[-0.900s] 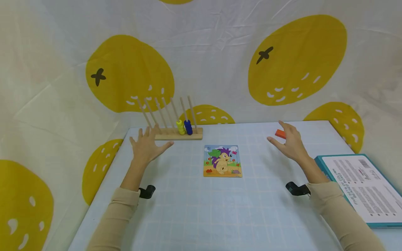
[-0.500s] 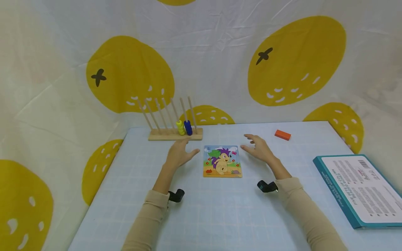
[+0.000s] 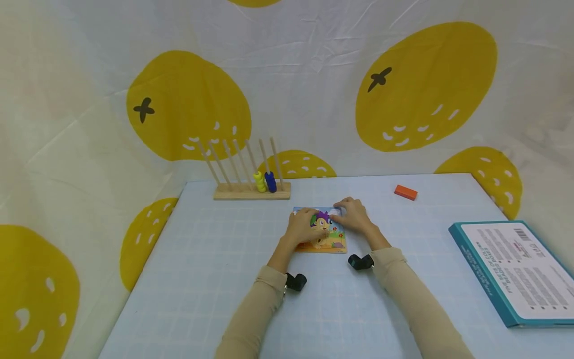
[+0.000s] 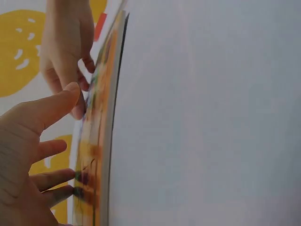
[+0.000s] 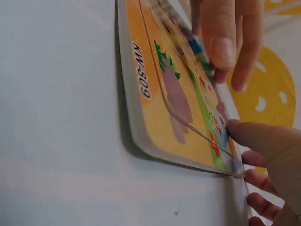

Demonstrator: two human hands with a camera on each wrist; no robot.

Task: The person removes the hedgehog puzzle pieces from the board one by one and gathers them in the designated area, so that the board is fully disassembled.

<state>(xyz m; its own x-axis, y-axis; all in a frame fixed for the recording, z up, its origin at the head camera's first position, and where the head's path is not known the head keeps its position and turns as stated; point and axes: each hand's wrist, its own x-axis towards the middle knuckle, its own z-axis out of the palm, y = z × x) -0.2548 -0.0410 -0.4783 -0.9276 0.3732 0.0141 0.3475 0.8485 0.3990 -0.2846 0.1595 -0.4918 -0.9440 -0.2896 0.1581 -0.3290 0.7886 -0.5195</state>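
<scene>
A square wooden picture puzzle [image 3: 335,245] with a purple-spined hedgehog lies flat on the table. Over its left half my left hand [image 3: 301,229] reaches with fingers spread, and in the left wrist view two fingertips [image 4: 70,176] touch its face. My right hand [image 3: 354,215] is at the upper right corner. In the right wrist view its thumb [image 5: 249,134] rests at the puzzle's face while the other fingers sit along the edge, loosely bent. The puzzle board [image 5: 178,108] carries the print KW-809 near one corner. Part of the hedgehog is hidden under the left hand.
Behind, at the left, a wooden peg rack [image 3: 252,192] holds yellow beads [image 3: 259,182] and blue beads [image 3: 270,182]. An orange block [image 3: 405,193] lies at the back right. A teal and white box [image 3: 515,274] is on the right side of the table [image 3: 202,299].
Both hands have moved inward from far apart, the left one rightward and the right one leftward, and now reach the puzzle. The rack, block and box stay where they were.
</scene>
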